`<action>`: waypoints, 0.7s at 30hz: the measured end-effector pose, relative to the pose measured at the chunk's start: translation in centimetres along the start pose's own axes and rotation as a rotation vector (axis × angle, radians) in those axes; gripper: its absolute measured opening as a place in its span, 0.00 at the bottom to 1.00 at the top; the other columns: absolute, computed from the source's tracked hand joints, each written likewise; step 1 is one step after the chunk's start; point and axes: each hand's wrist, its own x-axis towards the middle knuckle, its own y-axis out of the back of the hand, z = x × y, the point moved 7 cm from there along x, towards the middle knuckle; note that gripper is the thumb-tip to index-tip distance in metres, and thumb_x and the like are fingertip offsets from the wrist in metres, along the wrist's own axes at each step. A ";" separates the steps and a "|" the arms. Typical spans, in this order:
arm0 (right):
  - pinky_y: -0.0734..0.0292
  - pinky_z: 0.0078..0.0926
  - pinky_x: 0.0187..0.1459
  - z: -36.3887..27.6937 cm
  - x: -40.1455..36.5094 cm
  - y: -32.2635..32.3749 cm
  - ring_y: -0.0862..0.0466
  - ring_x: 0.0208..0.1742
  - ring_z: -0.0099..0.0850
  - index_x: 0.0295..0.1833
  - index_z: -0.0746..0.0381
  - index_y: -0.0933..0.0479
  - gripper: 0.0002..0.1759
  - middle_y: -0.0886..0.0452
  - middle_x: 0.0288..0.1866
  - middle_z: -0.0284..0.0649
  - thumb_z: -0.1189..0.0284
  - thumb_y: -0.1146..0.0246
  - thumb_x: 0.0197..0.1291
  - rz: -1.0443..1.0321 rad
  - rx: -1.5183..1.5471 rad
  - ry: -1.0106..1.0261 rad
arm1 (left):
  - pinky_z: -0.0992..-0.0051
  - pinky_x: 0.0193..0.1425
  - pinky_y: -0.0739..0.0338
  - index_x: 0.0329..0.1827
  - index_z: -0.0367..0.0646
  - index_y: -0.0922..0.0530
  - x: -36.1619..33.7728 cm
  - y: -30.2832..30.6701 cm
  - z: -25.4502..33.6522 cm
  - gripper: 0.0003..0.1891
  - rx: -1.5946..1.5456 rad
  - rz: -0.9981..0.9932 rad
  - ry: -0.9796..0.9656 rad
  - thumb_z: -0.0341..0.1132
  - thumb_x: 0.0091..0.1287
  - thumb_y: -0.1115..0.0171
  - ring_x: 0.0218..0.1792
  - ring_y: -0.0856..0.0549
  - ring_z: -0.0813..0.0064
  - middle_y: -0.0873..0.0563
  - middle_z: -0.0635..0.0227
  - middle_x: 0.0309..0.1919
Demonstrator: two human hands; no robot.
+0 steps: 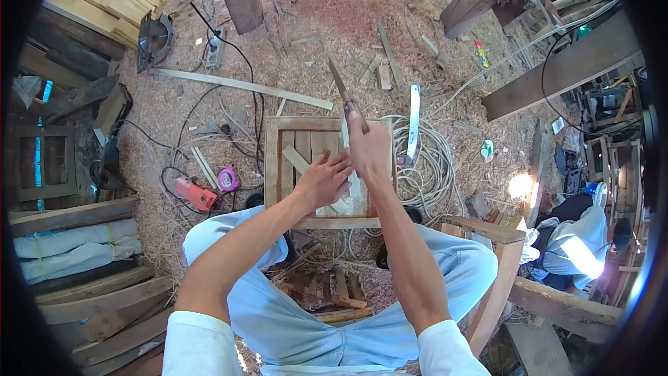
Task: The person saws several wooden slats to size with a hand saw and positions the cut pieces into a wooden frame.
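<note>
A slatted wooden stool point(271, 167) stands between my knees. My right hand point(369, 145) is wrapped round the handle of a hand saw point(338, 76), whose blade points forward, away from me, past the stool's far edge. A pale wood strip point(344, 132) lies lengthwise on the stool beside that hand. My left hand point(325, 181) rests on the strip with its fingers spread, near the middle of the stool. Another thin strip point(293, 158) lies slantwise across the slats, partly hidden by my left hand.
Left of the stool are a pink tape measure point(227, 179), a red power tool point(197, 195) and a circular saw point(155, 42). Coiled cable point(435, 167) lies at the right. Wooden beams point(557, 73) and a stool frame point(490, 271) stand further right.
</note>
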 end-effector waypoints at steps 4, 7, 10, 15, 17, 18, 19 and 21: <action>0.31 0.35 0.26 1.6 -2.2 1.6 0.24 0.18 0.32 0.26 0.74 0.25 0.32 0.29 0.13 0.47 0.54 0.44 0.69 0.052 0.177 0.160 | 0.55 0.75 0.40 0.63 0.42 0.26 -0.3 -0.2 -0.1 0.23 0.011 0.258 -0.035 0.45 0.69 0.44 0.73 0.34 0.68 0.28 0.64 0.69; 0.32 0.32 0.25 0.9 -4.7 4.6 0.26 0.19 0.25 0.27 0.72 0.23 0.30 0.29 0.13 0.41 0.54 0.44 0.70 -0.008 0.194 0.041 | 0.54 0.75 0.39 0.65 0.42 0.27 -0.3 -0.7 -0.2 0.25 -0.041 0.234 -0.029 0.45 0.69 0.44 0.76 0.39 0.71 0.32 0.66 0.73; 0.32 0.31 0.25 3.0 -8.7 5.8 0.28 0.18 0.25 0.26 0.71 0.23 0.30 0.28 0.14 0.39 0.54 0.44 0.70 -0.021 0.082 -0.041 | 0.54 0.74 0.39 0.68 0.42 0.29 -0.3 -0.5 -0.4 0.26 -0.058 0.229 -0.048 0.44 0.70 0.45 0.76 0.38 0.71 0.33 0.68 0.74; 0.34 0.32 0.24 4.2 -12.6 5.9 0.30 0.18 0.25 0.25 0.71 0.24 0.30 0.29 0.13 0.39 0.55 0.44 0.71 -0.035 0.142 -0.074 | 0.56 0.74 0.37 0.67 0.42 0.28 -0.4 -0.1 -0.3 0.26 -0.104 0.219 -0.055 0.43 0.68 0.42 0.75 0.37 0.71 0.32 0.68 0.73; 0.34 0.32 0.24 4.2 -13.1 5.8 0.31 0.18 0.24 0.25 0.71 0.24 0.30 0.30 0.13 0.39 0.55 0.44 0.71 -0.031 0.154 -0.075 | 0.58 0.74 0.37 0.67 0.42 0.28 -0.4 0.0 -0.3 0.26 -0.092 0.222 -0.054 0.44 0.68 0.42 0.75 0.37 0.71 0.32 0.68 0.73; 0.36 0.26 0.21 4.2 -13.2 5.7 0.31 0.17 0.22 0.23 0.68 0.27 0.29 0.30 0.14 0.35 0.56 0.44 0.71 -0.035 0.155 -0.057 | 0.58 0.74 0.37 0.67 0.42 0.28 -0.4 -0.1 -0.3 0.26 -0.094 0.218 -0.055 0.44 0.69 0.42 0.75 0.37 0.71 0.32 0.68 0.73; 0.37 0.20 0.19 4.1 -13.1 5.6 0.32 0.16 0.19 0.22 0.65 0.30 0.29 0.31 0.15 0.31 0.56 0.44 0.72 -0.042 0.156 -0.037 | 0.58 0.74 0.37 0.67 0.42 0.28 -0.3 -0.1 -0.3 0.26 -0.095 0.216 -0.053 0.44 0.69 0.42 0.75 0.37 0.72 0.32 0.68 0.73; 0.37 0.20 0.19 4.5 -13.3 5.6 0.31 0.16 0.19 0.22 0.65 0.30 0.29 0.31 0.15 0.31 0.55 0.44 0.72 -0.032 0.145 -0.029 | 0.59 0.74 0.37 0.67 0.42 0.28 -0.3 -0.2 -0.3 0.26 -0.099 0.218 -0.048 0.44 0.69 0.42 0.75 0.37 0.72 0.32 0.68 0.74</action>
